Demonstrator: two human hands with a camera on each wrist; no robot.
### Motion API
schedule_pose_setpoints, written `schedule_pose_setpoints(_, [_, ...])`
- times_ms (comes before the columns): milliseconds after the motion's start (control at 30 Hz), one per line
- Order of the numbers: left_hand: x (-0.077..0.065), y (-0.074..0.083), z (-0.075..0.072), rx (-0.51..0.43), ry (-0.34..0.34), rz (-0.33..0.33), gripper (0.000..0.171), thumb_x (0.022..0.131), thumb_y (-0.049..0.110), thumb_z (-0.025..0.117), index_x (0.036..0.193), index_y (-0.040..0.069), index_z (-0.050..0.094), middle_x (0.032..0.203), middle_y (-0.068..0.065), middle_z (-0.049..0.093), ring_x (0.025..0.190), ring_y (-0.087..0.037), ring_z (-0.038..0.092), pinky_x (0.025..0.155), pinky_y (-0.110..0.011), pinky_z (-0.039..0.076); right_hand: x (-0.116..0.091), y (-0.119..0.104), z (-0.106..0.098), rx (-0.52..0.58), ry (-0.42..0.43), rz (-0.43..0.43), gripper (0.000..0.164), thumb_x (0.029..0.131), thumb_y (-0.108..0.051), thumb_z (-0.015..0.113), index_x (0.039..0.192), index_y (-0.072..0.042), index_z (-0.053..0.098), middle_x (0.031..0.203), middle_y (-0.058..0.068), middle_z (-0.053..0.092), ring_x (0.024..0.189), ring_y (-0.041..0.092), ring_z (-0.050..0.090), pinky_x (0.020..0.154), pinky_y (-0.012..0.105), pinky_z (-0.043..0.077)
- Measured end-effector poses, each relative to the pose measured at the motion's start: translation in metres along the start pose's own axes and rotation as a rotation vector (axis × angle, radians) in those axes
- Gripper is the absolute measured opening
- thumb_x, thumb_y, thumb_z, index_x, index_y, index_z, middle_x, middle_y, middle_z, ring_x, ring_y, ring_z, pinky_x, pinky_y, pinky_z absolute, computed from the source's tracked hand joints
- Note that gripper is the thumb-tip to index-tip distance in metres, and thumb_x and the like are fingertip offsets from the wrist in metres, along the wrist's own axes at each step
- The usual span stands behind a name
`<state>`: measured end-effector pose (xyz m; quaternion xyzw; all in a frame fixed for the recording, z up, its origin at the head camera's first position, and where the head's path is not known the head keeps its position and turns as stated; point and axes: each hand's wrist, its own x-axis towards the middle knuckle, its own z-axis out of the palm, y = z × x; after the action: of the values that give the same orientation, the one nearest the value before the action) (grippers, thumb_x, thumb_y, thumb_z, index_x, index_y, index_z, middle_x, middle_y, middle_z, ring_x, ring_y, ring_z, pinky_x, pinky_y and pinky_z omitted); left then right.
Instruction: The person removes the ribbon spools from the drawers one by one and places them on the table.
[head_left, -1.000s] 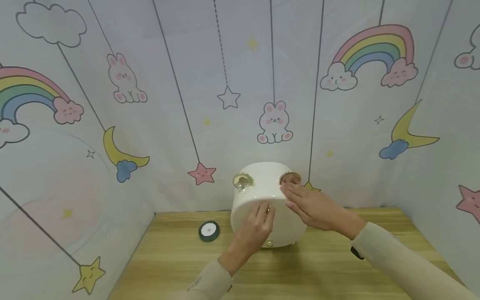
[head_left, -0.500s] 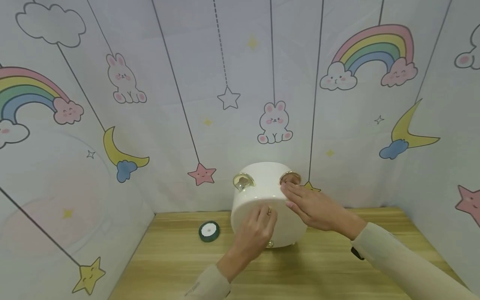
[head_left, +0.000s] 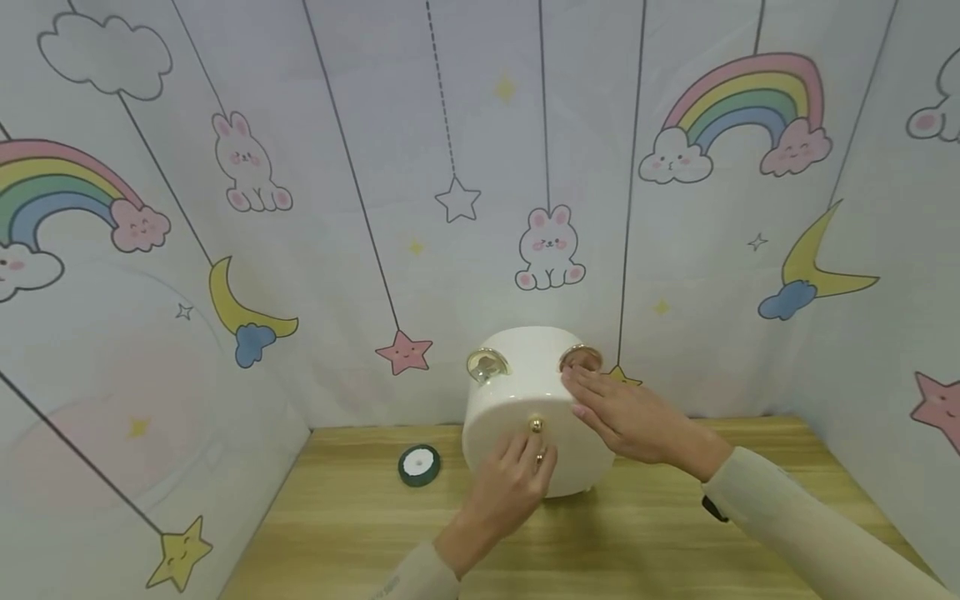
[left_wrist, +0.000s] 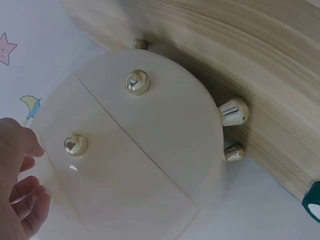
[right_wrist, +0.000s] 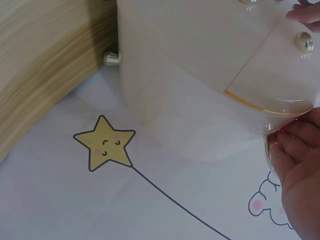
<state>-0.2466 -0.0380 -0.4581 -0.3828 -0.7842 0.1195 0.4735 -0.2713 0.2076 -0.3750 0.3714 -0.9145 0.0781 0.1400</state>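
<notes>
A round white box (head_left: 502, 408) with a glossy shell stands on the table, two shiny gold ears on top. Its front carries an upper gold knob (head_left: 536, 425) and a lower gold knob (left_wrist: 137, 82), with seams across the front panel (left_wrist: 165, 130). My left hand (head_left: 513, 479) is in front of the panel, below the upper knob in the head view, its fingers loosely bent and holding nothing. In the left wrist view its fingertips are apart from both knobs. My right hand (head_left: 630, 412) rests with extended fingers against the box's top right, at the right ear (head_left: 581, 357).
A dark green roll with a white centre (head_left: 418, 465) lies on the wooden table (head_left: 337, 533), left of the box. Behind stands a cloth wall (head_left: 480, 283) printed with rabbits, stars and rainbows. Gold feet (left_wrist: 234, 111) hold the box up.
My left hand has come away from the upper knob and moved down the front, so that knob now shows fully. The right hand stays at the right ear.
</notes>
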Motion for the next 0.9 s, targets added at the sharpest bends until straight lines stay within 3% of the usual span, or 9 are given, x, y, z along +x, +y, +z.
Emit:
schedule_pose_setpoints(133, [-0.006,0.005,0.004,0.017,-0.022,0.006,0.027,0.101,0.019,0.049,0.107,0.017,0.075,0.108,-0.002,0.076,0.099,-0.016,0.071,0.089,-0.028,0.059,0.000,0.000,0.001,0.002,0.006,-0.002,0.054,0.112,-0.027,0.046,0.158,0.000,0.042,0.164,0.018,0.044,0.151,0.037,0.047,0.118,0.054,0.046])
schedule_pose_setpoints(333, [-0.013,0.011,0.014,-0.014,-0.026,0.005,0.039,0.106,0.012,0.037,0.108,0.016,0.076,0.105,-0.002,0.074,0.097,-0.016,0.070,0.088,-0.026,0.059,0.000,0.000,0.002,0.005,0.008,-0.004,0.054,0.112,-0.027,0.046,0.158,0.000,0.042,0.164,0.019,0.043,0.151,0.037,0.046,0.118,0.055,0.045])
schedule_pose_setpoints(900, [-0.017,0.016,0.026,0.003,-0.036,0.009,0.035,0.105,0.007,0.038,0.103,0.014,0.072,0.099,-0.002,0.069,0.090,-0.015,0.068,0.081,-0.024,0.057,0.000,0.000,0.003,0.023,0.006,0.005,0.054,0.112,-0.028,0.046,0.158,-0.001,0.042,0.165,0.019,0.043,0.151,0.036,0.046,0.117,0.054,0.046])
